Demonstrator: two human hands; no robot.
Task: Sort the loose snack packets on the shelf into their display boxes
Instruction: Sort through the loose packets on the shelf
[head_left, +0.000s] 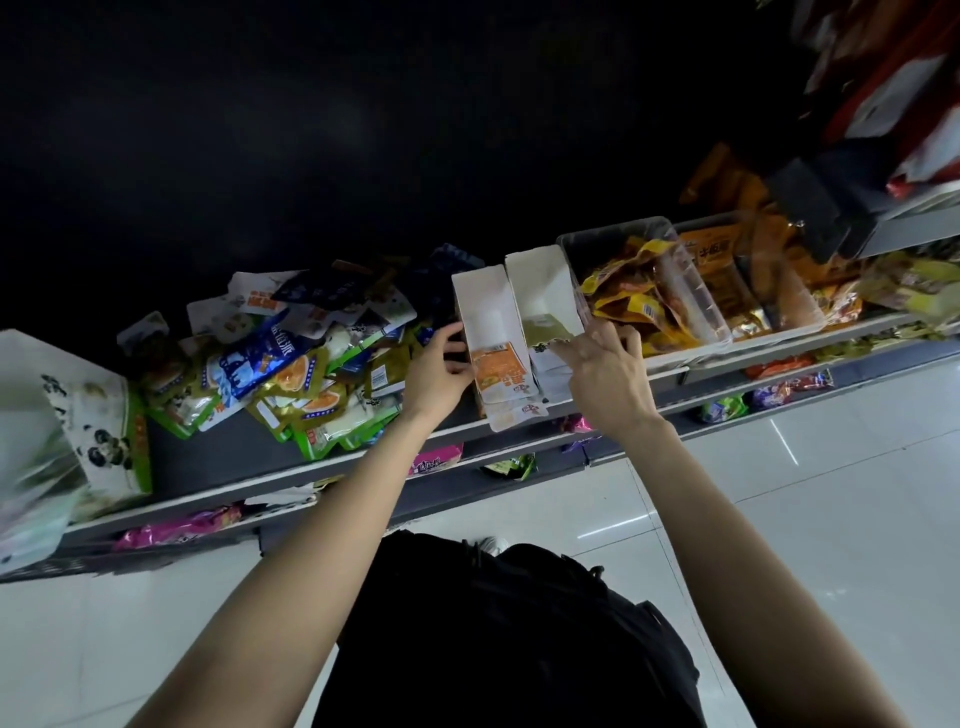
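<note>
Head view looked down on a grey shelf (234, 457) running from eight o'clock to three o'clock across the frame. Near the middle stood two white display boxes side by side, touching. The left box (480, 306) had an orange front, the right box (543, 291) an olive one, and both were tipped with their open tops toward the camera. The left hand (434, 371) lay at nine o'clock of the left box, fingers curled round its near left edge and thumb against the orange front, holding it. The right hand (605, 371) sat at four o'clock of the right box, fingers fairly straight and spread, the fingertips (563, 352) touching the box's lower front; whether they pinched anything could not be told. The pile of loose snack packets (291, 364), blue, green, white and orange, lay at nine o'clock of the left hand, just beside it. At two o'clock of the right hand a clear plastic bin (680, 291) held yellow and orange packets, close against the right box.
</note>
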